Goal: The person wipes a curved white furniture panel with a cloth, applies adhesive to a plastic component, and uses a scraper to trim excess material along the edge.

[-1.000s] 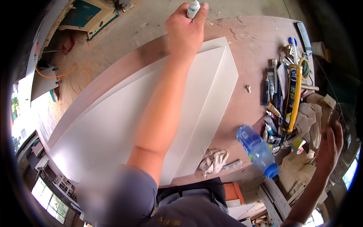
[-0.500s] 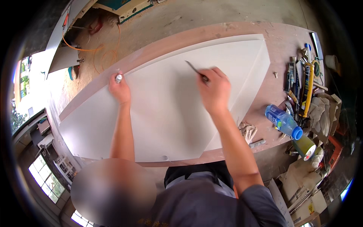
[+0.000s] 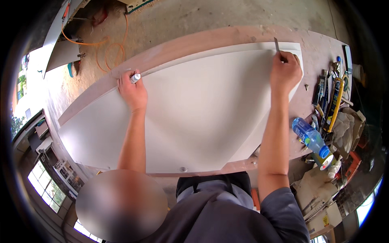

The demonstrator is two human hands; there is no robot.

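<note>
Across the table lies a large white sheet [image 3: 194, 109], with the edge of a second white layer showing along its far and right sides. My left hand [image 3: 134, 94] rests at the sheet's far left edge, fingers closed round a small white capped tube or marker [image 3: 135, 78]; its lower part is hidden in the palm. Over the far right corner of the sheet is my right hand [image 3: 287, 75], gripping a narrow metal blade [image 3: 277, 44] that points away from me. The handle of this tool is covered by my fingers.
On the pinkish-brown table [image 3: 243, 34], tools and tubes [image 3: 324, 91] crowd the right end beside a yellow tube [image 3: 336, 103]. A blue-capped plastic bottle [image 3: 310, 135], a can [image 3: 325, 160] and crumpled gloves [image 3: 344, 125] lie nearer. An orange hose [image 3: 121, 50] coils on the floor.
My right hand has moved right with the blade, from above the sheet's middle to its far right corner. My left hand keeps the white tube at the far left edge.
</note>
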